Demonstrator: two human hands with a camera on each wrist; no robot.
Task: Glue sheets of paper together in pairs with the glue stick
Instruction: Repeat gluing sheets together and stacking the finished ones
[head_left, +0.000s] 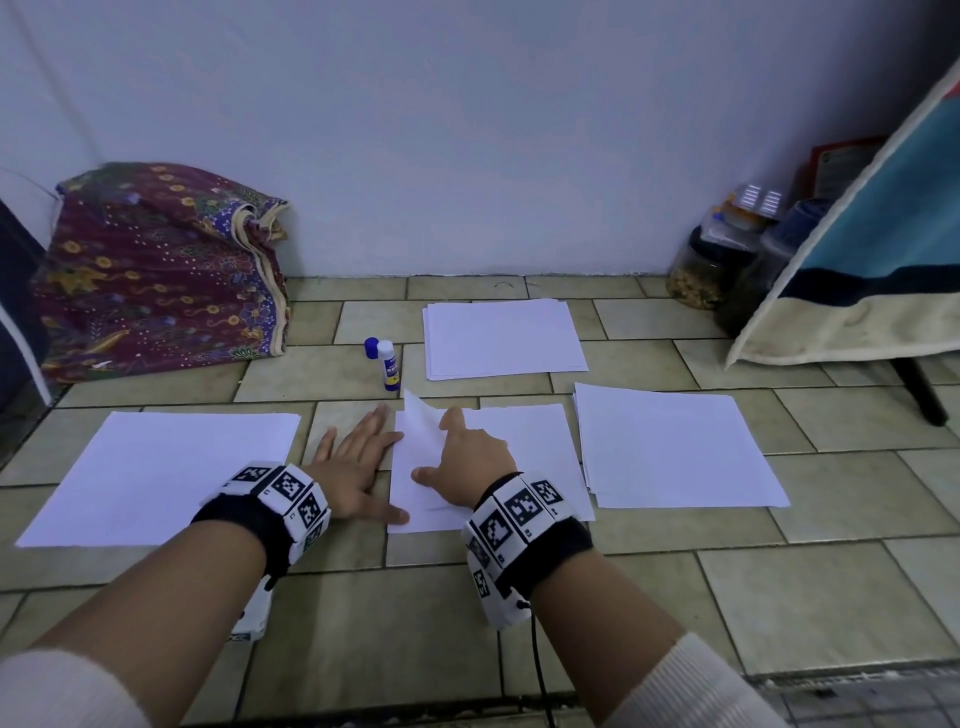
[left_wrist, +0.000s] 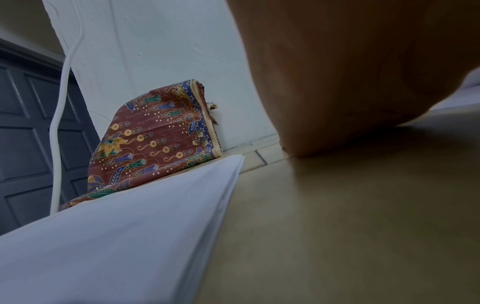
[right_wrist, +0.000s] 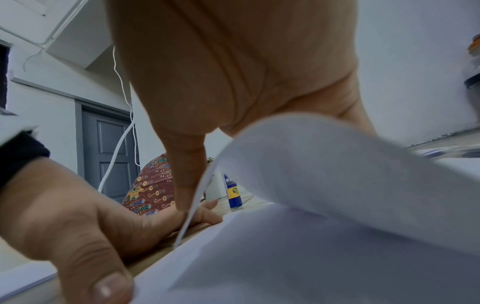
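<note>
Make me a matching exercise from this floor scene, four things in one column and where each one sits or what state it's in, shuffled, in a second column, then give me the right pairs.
Things:
1. glue stick
2. blue cap
3. patterned cloth
4. left hand

Places or states:
A. folded, leaning against the wall
B. flat on the floor tiles, fingers spread
C. standing upright, uncapped, beside the far paper stack
D. on the floor, left of the stick

Pairs: 1-C, 2-D, 3-A, 4-B

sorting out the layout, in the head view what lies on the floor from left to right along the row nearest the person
left paper stack → left hand → middle sheets with the right hand lifting a corner → right paper stack
</note>
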